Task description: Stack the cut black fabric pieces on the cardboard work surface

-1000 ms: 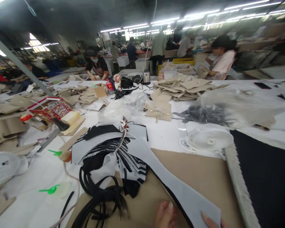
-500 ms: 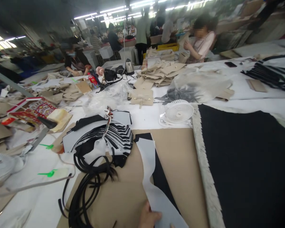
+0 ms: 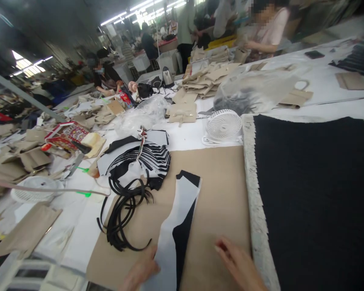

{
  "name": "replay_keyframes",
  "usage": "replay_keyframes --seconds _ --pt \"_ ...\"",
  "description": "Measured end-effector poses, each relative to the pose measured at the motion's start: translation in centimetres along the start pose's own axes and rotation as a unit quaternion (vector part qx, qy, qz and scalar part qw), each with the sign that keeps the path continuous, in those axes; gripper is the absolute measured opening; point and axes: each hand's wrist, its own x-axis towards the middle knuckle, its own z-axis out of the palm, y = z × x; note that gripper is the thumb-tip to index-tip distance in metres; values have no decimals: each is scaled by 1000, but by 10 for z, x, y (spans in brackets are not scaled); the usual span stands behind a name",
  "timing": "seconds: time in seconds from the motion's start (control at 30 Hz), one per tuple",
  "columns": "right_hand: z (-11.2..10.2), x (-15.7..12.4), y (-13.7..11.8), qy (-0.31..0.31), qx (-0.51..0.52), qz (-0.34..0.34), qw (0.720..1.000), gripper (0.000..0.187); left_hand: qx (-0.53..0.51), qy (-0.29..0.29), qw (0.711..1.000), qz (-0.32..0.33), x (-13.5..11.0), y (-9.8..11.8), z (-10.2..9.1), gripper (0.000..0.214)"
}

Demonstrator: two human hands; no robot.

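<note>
A long, curved light-grey cut piece (image 3: 166, 238) lies over a similar black piece (image 3: 183, 238) on a tan sheet (image 3: 218, 194). My left hand (image 3: 141, 268) is at the grey piece's left edge near the bottom, its slightly blurred fingers closed on that edge. To the right, above the tan sheet, is my right hand (image 3: 238, 262); its fingers are loosely bent and apart, with nothing between them. Beside the pieces on the left lie a coil of thin black strips (image 3: 118, 226) and a tied bundle of black-and-grey cut pieces (image 3: 139, 159).
A large black sheet (image 3: 315, 194) rests on a board with a ragged pale edge (image 3: 261, 218) at the right. Behind the tan sheet stands a small white fan (image 3: 223, 126). Plastic bags (image 3: 261, 89) and tan pieces (image 3: 206, 79) lie farther back; co-workers sit across the table.
The lower part of the grey piece has swung left, covering the black piece differently. My left hand is now farther left, and my right hand has come into view. The camera view has shifted.
</note>
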Motion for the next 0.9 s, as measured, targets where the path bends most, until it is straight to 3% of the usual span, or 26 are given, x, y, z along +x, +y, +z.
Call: replay_keyframes --seconds 0.07,0.2,0.37,0.47,0.57,0.67,0.77,0.9 --pt "-18 40 -10 36 -169 -114 978 32 42 62 997 -19 -2 -6 -23 51" --pt "-23 117 -33 36 -232 -167 958 43 105 192 975 -35 9 -8 -42 54" --pt "4 169 -46 17 -305 -200 931 48 122 280 952 38 36 13 -14 65" --pt "16 177 -44 20 -346 -198 917 47 132 325 935 48 47 23 1 52" --pt "23 178 -39 31 -376 -193 906 47 93 341 933 58 54 20 0 42" --pt "25 177 -35 52 -395 -187 898 48 44 350 932 80 56 10 -17 39" --pt "25 179 -36 66 -407 -190 891 47 -7 386 919 81 50 -4 -48 39" --pt "26 183 -42 87 -416 -189 885 52 -96 499 860 51 24 -37 -106 43"
